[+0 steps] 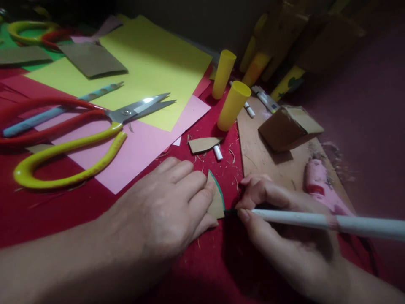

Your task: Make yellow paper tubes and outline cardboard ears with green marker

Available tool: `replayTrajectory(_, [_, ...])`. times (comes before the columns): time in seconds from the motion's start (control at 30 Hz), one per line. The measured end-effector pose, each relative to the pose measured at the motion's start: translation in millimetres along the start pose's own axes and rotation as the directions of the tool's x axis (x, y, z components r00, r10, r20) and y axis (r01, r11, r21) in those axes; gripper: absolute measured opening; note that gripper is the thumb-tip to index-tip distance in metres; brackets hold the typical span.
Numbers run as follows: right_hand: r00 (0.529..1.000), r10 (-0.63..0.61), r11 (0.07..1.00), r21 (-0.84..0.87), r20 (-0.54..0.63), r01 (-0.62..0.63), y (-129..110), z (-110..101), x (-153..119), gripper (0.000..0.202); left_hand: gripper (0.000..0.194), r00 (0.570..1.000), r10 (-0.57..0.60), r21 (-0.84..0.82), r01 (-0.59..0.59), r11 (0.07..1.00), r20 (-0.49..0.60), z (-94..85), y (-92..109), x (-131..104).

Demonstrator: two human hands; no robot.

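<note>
A small brown cardboard piece [217, 203] with a green line along its curved edge lies on the red surface [202, 270]. My left hand [167, 202] lies over its left part, fingers together and pressing on it. My right hand [281, 228] pinches a long white pen [294, 217] near its dark tip. That tip meets the lower right corner of the piece. Just above, another cardboard piece [205, 145] rests by a short white object [218, 152].
Large scissors [126, 112] and a blue pencil [50, 114] lie on yellow [152, 55] and pink [110, 169] paper at left. Two yellow tubes [234, 105] stand beyond my hands. A cardboard box [286, 128] and pink glue gun [316, 179] are at right.
</note>
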State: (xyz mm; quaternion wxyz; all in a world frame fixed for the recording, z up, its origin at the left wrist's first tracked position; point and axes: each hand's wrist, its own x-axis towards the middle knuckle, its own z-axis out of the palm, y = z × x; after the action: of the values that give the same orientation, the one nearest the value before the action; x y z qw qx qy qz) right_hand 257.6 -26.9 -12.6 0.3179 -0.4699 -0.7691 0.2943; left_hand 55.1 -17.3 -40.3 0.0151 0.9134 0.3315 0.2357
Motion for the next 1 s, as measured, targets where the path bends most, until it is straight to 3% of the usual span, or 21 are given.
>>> replayTrajectory(0.3, [1.000,-0.027,0.999,-0.031,0.005,0.027,-0.7,0.3,1.9,0.022,0.032,1.000,-0.002,-0.015,0.002,1.000,0.010,-0.6,1.0,-2.0])
replayTrajectory(0.53, [0.998,0.063,0.998,0.012,-0.023,-0.063,-3.7,-5.0,-0.1,0.021,0.033,1.000,0.011,-0.003,-0.011,1.000,-0.014,-0.6,-0.2,-0.4])
replayTrajectory(1.0, [0.999,-0.025,1.000,0.005,-0.023,0.025,1.7,2.0,0.5,0.021,0.036,1.000,0.011,0.005,-0.011,1.000,-0.008,-0.1,-0.3,-3.1])
